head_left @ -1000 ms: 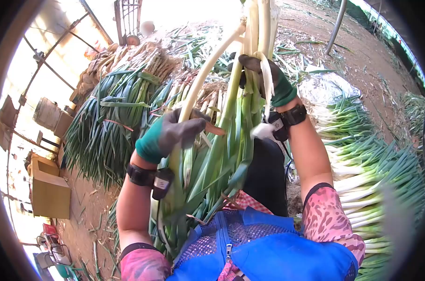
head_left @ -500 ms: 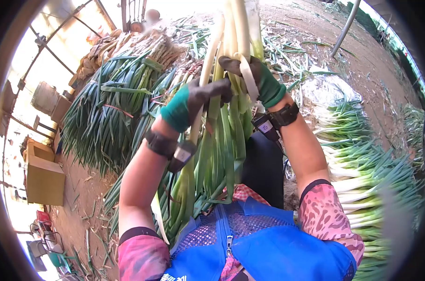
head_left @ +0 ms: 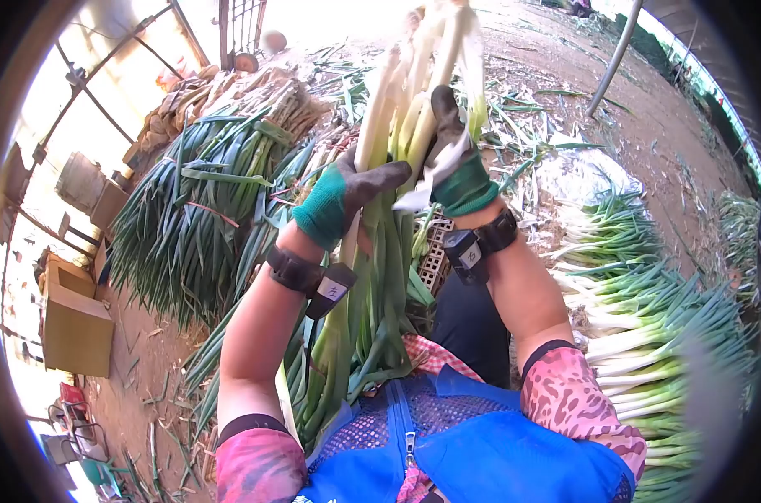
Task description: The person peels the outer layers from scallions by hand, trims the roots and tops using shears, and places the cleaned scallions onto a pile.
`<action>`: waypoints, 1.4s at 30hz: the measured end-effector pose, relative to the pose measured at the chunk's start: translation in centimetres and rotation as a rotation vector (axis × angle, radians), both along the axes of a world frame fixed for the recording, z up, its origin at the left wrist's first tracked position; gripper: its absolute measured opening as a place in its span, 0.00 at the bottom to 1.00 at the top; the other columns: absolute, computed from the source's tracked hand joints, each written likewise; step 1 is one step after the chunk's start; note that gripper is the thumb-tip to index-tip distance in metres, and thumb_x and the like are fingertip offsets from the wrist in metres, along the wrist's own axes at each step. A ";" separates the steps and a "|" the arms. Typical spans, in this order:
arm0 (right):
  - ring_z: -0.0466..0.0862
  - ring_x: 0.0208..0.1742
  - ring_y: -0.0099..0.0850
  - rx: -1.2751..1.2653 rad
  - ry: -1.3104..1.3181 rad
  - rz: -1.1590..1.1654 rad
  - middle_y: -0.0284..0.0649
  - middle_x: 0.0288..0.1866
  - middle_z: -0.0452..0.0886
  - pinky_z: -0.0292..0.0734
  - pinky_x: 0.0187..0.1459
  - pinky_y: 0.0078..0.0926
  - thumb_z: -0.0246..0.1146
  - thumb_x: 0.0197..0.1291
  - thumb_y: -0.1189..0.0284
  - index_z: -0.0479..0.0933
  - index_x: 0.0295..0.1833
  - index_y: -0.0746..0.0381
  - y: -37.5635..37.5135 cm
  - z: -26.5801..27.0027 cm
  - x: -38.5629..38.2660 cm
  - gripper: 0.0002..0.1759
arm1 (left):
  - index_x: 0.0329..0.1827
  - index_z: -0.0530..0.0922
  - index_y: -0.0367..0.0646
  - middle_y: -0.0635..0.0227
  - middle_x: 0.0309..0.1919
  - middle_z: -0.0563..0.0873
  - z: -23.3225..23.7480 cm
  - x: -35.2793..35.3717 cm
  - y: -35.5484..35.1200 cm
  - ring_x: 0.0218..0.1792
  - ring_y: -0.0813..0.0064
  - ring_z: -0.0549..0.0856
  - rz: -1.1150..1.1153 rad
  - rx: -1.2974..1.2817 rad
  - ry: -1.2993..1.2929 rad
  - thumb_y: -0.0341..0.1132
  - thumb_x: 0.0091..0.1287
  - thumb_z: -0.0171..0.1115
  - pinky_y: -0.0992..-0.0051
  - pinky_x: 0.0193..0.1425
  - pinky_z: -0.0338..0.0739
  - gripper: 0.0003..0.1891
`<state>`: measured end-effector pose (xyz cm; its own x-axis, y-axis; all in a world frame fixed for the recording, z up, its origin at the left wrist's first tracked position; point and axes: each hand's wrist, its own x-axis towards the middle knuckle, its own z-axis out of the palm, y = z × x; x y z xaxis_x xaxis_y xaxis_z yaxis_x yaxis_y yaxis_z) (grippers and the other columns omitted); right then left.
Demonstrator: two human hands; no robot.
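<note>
Head view — held stalks (head_left: 380,230) partly hide a crate (head_left: 434,251), perhaps.

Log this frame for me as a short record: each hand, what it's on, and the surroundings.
Left hand: gloved, fingers around the bunch of leek-like stalks
Right hand: gloved, at the bunch's right side; exact grip unclear
Bunch: pale ends up, green leaves down toward the lap
Loose piece: pale strip hanging beside the right hand
Left side: leafy heap, tan box
Right side: row of stalks on the ground
Partly hidden: perforated crate behind the bunch
</note>
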<state>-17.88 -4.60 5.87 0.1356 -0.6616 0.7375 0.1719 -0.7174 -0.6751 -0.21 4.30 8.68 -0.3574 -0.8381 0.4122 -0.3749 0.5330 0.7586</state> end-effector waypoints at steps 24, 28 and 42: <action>0.84 0.35 0.32 0.429 0.027 0.347 0.37 0.37 0.82 0.79 0.34 0.26 0.66 0.65 0.69 0.78 0.54 0.63 6.4 -9.6 -3.5 0.15 | 0.49 0.84 0.36 0.65 0.35 0.88 -0.9 -0.4 0.7 0.34 0.75 0.85 0.207 0.528 0.250 0.44 0.63 0.69 0.74 0.41 0.80 0.20; 0.82 0.34 0.26 -0.362 0.661 -0.098 0.32 0.37 0.83 0.77 0.35 0.26 0.72 0.59 0.67 0.83 0.46 0.63 7.8 -10.4 -3.9 0.14 | 0.43 0.86 0.37 0.65 0.33 0.87 -0.6 -1.4 0.6 0.35 0.76 0.85 0.215 0.598 0.331 0.42 0.62 0.68 0.76 0.42 0.79 0.16; 0.80 0.31 0.27 0.962 -0.465 0.541 0.41 0.36 0.78 0.79 0.36 0.26 0.61 0.66 0.72 0.73 0.54 0.68 5.5 -18.0 -2.9 0.15 | 0.41 0.84 0.42 0.66 0.30 0.85 -0.5 0.3 0.2 0.32 0.64 0.86 -0.105 -0.287 -0.340 0.29 0.58 0.64 0.72 0.42 0.81 0.08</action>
